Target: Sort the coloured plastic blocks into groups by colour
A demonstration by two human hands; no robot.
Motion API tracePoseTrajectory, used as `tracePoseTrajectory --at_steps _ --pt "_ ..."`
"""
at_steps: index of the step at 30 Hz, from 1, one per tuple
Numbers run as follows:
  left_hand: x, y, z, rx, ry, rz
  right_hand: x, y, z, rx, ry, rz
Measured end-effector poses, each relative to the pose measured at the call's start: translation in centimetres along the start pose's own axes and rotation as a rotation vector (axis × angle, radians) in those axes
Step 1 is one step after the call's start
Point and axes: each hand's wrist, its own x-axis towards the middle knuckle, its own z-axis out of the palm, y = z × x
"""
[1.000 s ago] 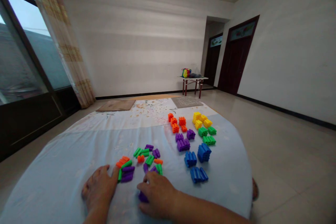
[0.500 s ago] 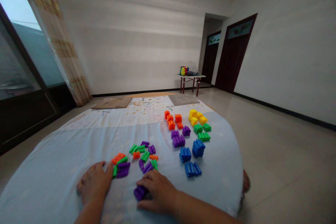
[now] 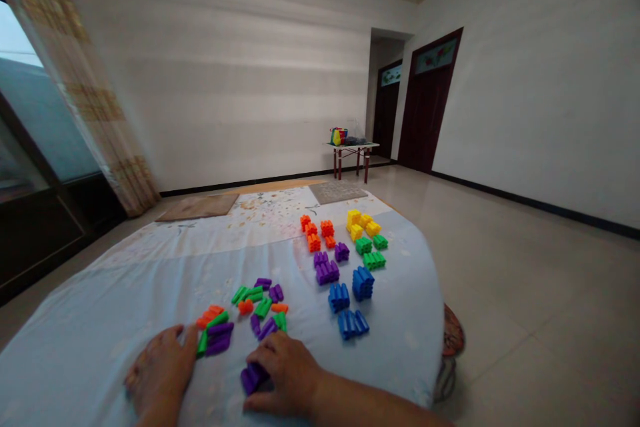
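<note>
My right hand (image 3: 285, 373) is closed around a purple block (image 3: 253, 378) near the front of the cloth-covered table (image 3: 400, 360). My left hand (image 3: 164, 367) rests on the cloth with its fingers apart, beside a loose group of orange (image 3: 210, 315), green and purple pieces (image 3: 219, 338). Ahead of my right hand lie more scattered pieces, among them green (image 3: 263, 308), purple (image 3: 276, 293) and orange (image 3: 245, 307) ones.
To the right stand grouped blocks: orange (image 3: 313, 242), yellow (image 3: 354, 218), green (image 3: 374, 260), purple (image 3: 327, 272) and blue (image 3: 363, 283). Mats (image 3: 200, 207) lie at the table's far side. A small table (image 3: 350, 145) holds a colourful bag. A stool (image 3: 454, 330) stands at the right.
The view has turned slightly right, so the table and both hands appear farther left. My right hand still holds the purple block, and my left hand still rests by the loose pieces.
</note>
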Motion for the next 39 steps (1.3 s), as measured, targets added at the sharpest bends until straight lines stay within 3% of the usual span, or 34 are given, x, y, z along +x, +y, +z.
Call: tracePoseTrajectory --at_steps 8,13,21,29,39 --pt "-0.7 0.5 -0.1 -0.015 0.045 0.003 -0.4 -0.6 -2.5 0.143 0.043 0.212" --pt "-0.8 0.5 0.1 -0.017 0.057 0.005 -0.9 -0.2 -3.9 0.196 -0.042 0.171" --pt "-1.0 0.6 0.2 -0.026 0.06 0.002 -1.3 0.6 -3.0 0.241 0.057 0.15" --pt "-1.1 0.7 -0.1 -0.026 0.052 0.0 -1.2 1.4 -2.9 0.614 0.272 0.121" --pt "-0.7 0.7 -0.1 -0.019 0.027 -0.011 -0.9 0.8 -3.4 0.81 0.258 0.276"
